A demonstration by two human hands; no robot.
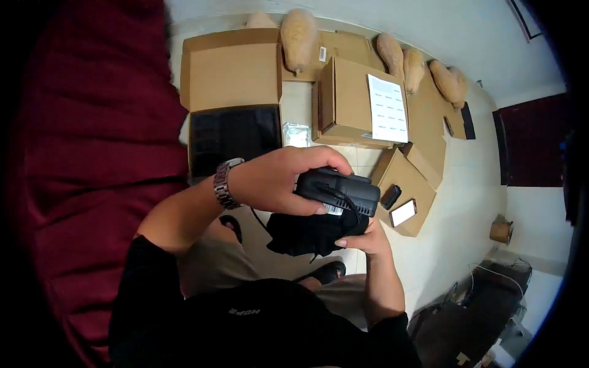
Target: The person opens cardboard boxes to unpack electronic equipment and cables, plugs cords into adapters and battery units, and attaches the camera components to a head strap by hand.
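A black boxy device [340, 189] with vents, a barcode label and a black cable is held in front of my body. My left hand [288, 181], with a metal watch [226, 183] on its wrist, grips the device from the left, thumb near the label. Beneath and beside the device hangs black soft fabric [307, 234]. My right hand [362, 238] holds the fabric and the device's lower right side, its thumb on the cloth. The fingers of my right hand are partly hidden behind them.
An open cardboard box [233, 70] with a black insert stands ahead. Stacked boxes [353, 101] bear a printed sheet [388, 109]. Several gourds [299, 40] lie behind. A phone [403, 213] and a small black object [391, 196] rest on cardboard at right. Red fabric [104, 153] covers the left.
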